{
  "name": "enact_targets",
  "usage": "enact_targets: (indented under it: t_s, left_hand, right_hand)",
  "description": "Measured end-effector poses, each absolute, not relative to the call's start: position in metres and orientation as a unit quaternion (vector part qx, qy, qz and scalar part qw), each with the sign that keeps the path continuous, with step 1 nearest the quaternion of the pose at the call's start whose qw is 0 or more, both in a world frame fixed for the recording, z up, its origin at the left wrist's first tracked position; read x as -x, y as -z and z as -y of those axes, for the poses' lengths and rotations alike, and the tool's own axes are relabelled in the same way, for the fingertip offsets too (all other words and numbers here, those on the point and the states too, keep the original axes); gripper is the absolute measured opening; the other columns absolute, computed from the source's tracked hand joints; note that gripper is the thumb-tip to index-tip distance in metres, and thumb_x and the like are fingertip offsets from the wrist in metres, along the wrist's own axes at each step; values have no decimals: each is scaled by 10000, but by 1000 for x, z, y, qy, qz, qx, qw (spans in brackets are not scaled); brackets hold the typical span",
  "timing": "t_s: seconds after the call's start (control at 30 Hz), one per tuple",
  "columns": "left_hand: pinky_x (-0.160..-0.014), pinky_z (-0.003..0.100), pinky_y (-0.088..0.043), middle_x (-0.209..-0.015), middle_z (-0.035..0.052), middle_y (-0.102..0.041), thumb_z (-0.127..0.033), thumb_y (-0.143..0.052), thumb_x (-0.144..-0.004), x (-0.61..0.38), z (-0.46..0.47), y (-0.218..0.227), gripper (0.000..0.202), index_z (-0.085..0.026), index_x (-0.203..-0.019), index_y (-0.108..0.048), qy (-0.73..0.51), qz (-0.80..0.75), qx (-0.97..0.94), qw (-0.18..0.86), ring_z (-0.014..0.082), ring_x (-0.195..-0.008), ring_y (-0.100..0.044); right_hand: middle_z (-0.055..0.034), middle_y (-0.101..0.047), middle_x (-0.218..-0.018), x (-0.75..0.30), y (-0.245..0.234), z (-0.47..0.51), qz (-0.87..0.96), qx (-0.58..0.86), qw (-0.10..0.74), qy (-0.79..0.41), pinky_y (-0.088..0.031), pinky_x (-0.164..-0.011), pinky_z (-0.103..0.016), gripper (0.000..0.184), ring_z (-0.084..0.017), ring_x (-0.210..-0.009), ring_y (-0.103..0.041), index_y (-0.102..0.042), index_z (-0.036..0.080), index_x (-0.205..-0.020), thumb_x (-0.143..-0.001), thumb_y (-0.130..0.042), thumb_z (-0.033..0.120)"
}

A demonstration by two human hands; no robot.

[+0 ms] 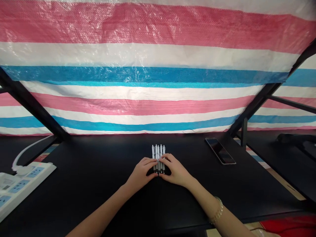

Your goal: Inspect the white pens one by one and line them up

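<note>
Several white and grey click pens lie side by side in a neat row on the black table, their push-button ends pointing away from me. My left hand curves in from the left, its fingertips on the middle of the row and its thumb at the near tips. From the other side my right hand mirrors it, fingers bent over the pens and thumb at the tips. The two hands' fingertips almost meet at the centre of the row. Parts of the pens are covered by my fingers.
A smartphone with a dark screen lies at the right. A white power strip with a plugged-in cable sits at the left edge. Black metal bars and a striped plastic sheet stand behind the table.
</note>
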State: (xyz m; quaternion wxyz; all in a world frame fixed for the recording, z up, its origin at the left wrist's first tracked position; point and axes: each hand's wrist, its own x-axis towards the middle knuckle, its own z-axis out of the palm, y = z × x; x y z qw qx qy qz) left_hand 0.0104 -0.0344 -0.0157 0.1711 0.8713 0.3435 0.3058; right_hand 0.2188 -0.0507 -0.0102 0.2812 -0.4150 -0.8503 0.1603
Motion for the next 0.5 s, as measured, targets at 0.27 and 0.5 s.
enact_targets:
  t_s: [0.27,0.5]
  left_hand:
    - [-820,419,-505,-1054,61,-678,-269,-676,-749,-13,39,19,342,-237,-1085,-624,-325,-342,-864,177,227,-928,-584]
    - [-794,390,-514,-1025,46,-687,-238,-659,-761,-18,43,19,283,-243,-1043,-634,-330,-349,-861,170,214,-892,-598]
  right_hand:
    - [-79,-493,-1100,-221,13,49,852,389,294,-191,-437,-866,-336,494,-196,-997,-502,-513,220,-1179,-702,-638,248]
    - [-64,-506,-1048,-223,13,48,843,374,310,-229,-449,-826,-328,438,-185,-949,-523,-535,232,-1131,-704,-632,216]
